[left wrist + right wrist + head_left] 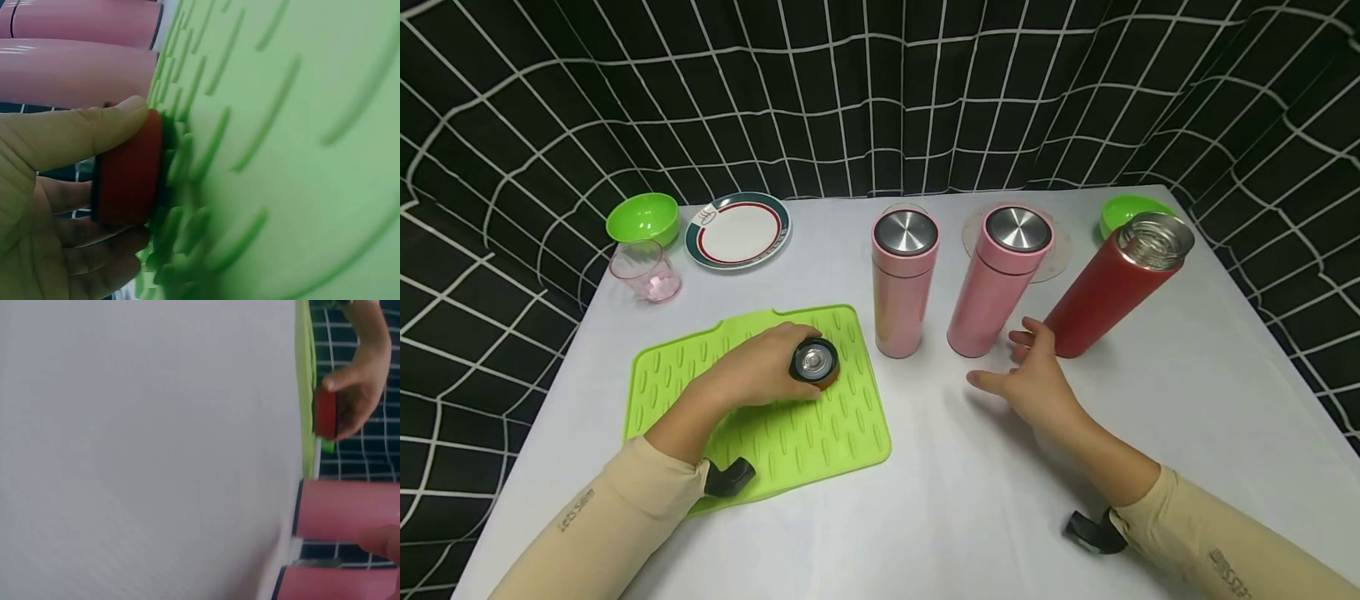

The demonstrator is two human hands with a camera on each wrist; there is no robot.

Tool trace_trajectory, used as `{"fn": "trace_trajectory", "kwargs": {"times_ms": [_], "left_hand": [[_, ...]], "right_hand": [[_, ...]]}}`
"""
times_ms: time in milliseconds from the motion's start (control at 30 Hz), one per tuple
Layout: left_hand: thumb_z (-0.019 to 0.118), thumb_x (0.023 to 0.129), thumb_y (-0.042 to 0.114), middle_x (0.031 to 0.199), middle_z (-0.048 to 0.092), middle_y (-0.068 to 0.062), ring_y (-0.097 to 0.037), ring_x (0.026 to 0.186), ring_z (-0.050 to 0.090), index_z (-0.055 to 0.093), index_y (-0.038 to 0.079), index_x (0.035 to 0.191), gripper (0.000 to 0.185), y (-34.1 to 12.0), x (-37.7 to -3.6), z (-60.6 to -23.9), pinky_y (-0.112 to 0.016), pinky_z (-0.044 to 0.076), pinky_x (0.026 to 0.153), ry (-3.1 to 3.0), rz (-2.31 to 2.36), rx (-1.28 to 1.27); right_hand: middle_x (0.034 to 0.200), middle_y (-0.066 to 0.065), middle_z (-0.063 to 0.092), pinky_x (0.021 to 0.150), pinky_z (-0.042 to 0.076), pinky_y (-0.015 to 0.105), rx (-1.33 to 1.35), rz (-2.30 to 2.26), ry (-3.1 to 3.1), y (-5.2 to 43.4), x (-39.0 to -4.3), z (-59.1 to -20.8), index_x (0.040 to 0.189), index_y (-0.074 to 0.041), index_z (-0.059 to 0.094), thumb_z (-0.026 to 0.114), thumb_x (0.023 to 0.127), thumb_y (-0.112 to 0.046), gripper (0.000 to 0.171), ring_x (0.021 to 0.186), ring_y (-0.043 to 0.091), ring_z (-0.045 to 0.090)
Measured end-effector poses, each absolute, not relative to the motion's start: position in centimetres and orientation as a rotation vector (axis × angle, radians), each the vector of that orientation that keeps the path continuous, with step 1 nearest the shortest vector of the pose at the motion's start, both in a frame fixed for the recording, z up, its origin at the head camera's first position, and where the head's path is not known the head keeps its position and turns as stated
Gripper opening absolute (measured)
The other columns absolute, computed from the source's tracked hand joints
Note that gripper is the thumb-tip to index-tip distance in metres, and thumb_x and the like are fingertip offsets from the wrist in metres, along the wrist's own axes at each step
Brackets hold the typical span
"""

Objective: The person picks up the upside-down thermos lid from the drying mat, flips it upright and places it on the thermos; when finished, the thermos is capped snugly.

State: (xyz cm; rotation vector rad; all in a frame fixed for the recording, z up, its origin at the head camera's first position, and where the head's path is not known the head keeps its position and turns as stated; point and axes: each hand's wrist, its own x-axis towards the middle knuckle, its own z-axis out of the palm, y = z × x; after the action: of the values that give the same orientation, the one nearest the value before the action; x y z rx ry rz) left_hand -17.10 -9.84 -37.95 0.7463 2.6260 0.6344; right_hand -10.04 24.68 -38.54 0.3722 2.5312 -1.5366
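Observation:
My left hand (775,367) grips a red bottle lid (128,172) by its sides, low over the green drying mat (850,433). The lid's dark rim and silvery centre face up in the head view. Between a lidded pink thermos (977,308) and an uncapped red thermos (1105,292), my right hand (1037,383) reaches with its fingers spread and nothing in its grasp. Its fingers overlap the red thermos's base in the head view. Only a fingertip (381,540) of that hand shows in the right wrist view, in front of a pink thermos.
Another lidded pink thermos (904,300) stands upright beside the mat. Along the back are a green bowl (643,218), a rimmed plate (739,232), a clear glass (647,271) with something pink inside, a pale round disc (1058,250) and a second green bowl (1127,208).

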Motion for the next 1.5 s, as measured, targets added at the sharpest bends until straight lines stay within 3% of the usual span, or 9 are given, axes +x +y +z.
{"fn": "trace_trajectory", "kwargs": {"times_ms": [267, 400, 567, 667, 833, 1033, 1300, 1400, 1500], "left_hand": [[0.09, 0.067, 0.035, 0.116, 0.059, -0.006, -0.022, 0.106, 0.057, 0.059, 0.007, 0.124, 0.071, -10.4, -16.7, -38.7, -0.041, 0.045, 0.095, 2.697, 0.681, 0.696], [0.09, 0.067, 0.036, 0.113, 0.06, -0.003, -0.019, 0.104, 0.057, 0.06, 0.009, 0.123, 0.069, -9.9, -16.4, -38.4, -0.04, 0.046, 0.092, 2.712, 0.697, 0.754], [0.089, 0.067, 0.038, 0.111, 0.06, 0.001, -0.015, 0.101, 0.057, 0.061, 0.012, 0.124, 0.068, -8.3, -14.9, -36.6, -0.037, 0.048, 0.088, 2.737, 0.723, 0.834], [0.088, 0.067, 0.04, 0.11, 0.059, 0.005, -0.011, 0.099, 0.057, 0.062, 0.015, 0.124, 0.068, -7.0, -13.3, -35.7, -0.033, 0.049, 0.085, 2.769, 0.766, 0.921], [0.087, 0.066, 0.039, 0.107, 0.057, 0.012, -0.004, 0.096, 0.054, 0.062, 0.02, 0.123, 0.064, -4.4, -10.9, -35.3, -0.026, 0.048, 0.082, 2.765, 0.815, 1.163], [0.087, 0.067, 0.035, 0.105, 0.052, 0.013, -0.003, 0.089, 0.052, 0.062, 0.022, 0.121, 0.061, -2.7, -10.0, -35.2, -0.021, 0.047, 0.076, 2.704, 0.859, 1.315], [0.086, 0.069, 0.036, 0.101, 0.052, 0.012, -0.004, 0.086, 0.051, 0.063, 0.021, 0.118, 0.057, -2.3, -9.7, -35.1, -0.021, 0.046, 0.075, 2.705, 0.875, 1.387], [0.086, 0.069, 0.039, 0.106, 0.052, 0.011, -0.005, 0.09, 0.05, 0.061, 0.02, 0.123, 0.063, -2.4, -9.6, -34.9, -0.022, 0.047, 0.078, 2.698, 0.873, 1.365], [0.085, 0.068, 0.05, 0.12, 0.05, 0.009, -0.005, 0.101, 0.051, 0.052, 0.021, 0.137, 0.082, -2.8, -9.4, -34.8, -0.025, 0.048, 0.086, 2.664, 0.899, 1.246]], "right_hand": [[0.138, 0.019, 0.031, 0.087, 0.04, 0.04, 0.388, -1.549, 2.606, 23.9, -8.4, -37.4, 0.143, -0.002, 0.012, 0.08, 0.081, -0.028, 0.096, 0.122, 0.035, 0.033], [0.129, 0.016, 0.04, 0.079, 0.043, 0.034, 0.364, -1.496, 2.601, 24.1, -7.9, -37.3, 0.138, 0.0, 0.021, 0.071, 0.088, -0.037, 0.08, 0.11, 0.028, 0.04], [0.105, 0.013, 0.051, 0.062, 0.045, 0.028, 0.262, -1.49, 2.584, 23.4, -6.8, -37.7, 0.121, -0.003, 0.045, 0.067, 0.092, -0.038, 0.051, 0.086, 0.025, 0.05], [0.096, 0.012, 0.055, 0.063, 0.046, 0.03, 0.142, -1.556, 2.497, 22.3, -6.4, -37.8, 0.112, -0.005, 0.053, 0.067, 0.093, -0.035, 0.038, 0.082, 0.029, 0.054], [0.097, 0.013, 0.06, 0.068, 0.046, 0.031, -0.061, -1.632, 2.281, 20.4, -6.2, -37.7, 0.112, -0.002, 0.057, 0.067, 0.092, -0.03, 0.036, 0.087, 0.035, 0.057], [0.084, 0.008, 0.063, 0.064, 0.042, 0.029, -0.142, -1.551, 2.321, 19.1, -6.1, -37.3, 0.097, -0.007, 0.063, 0.069, 0.089, -0.032, 0.027, 0.078, 0.029, 0.056], [0.075, 0.005, 0.06, 0.057, 0.037, 0.025, -0.147, -1.569, 2.256, 18.8, -6.5, -37.3, 0.091, -0.006, 0.063, 0.069, 0.089, -0.031, 0.025, 0.069, 0.024, 0.049], [0.074, 0.005, 0.06, 0.057, 0.038, 0.025, -0.159, -1.577, 2.263, 18.7, -6.7, -37.2, 0.09, -0.006, 0.063, 0.069, 0.088, -0.03, 0.025, 0.068, 0.019, 0.049], [0.077, 0.002, 0.062, 0.058, 0.041, 0.026, -0.208, -1.576, 2.35, 18.8, -6.8, -37.1, 0.091, -0.009, 0.065, 0.072, 0.087, -0.028, 0.02, 0.07, 0.019, 0.053]]}}
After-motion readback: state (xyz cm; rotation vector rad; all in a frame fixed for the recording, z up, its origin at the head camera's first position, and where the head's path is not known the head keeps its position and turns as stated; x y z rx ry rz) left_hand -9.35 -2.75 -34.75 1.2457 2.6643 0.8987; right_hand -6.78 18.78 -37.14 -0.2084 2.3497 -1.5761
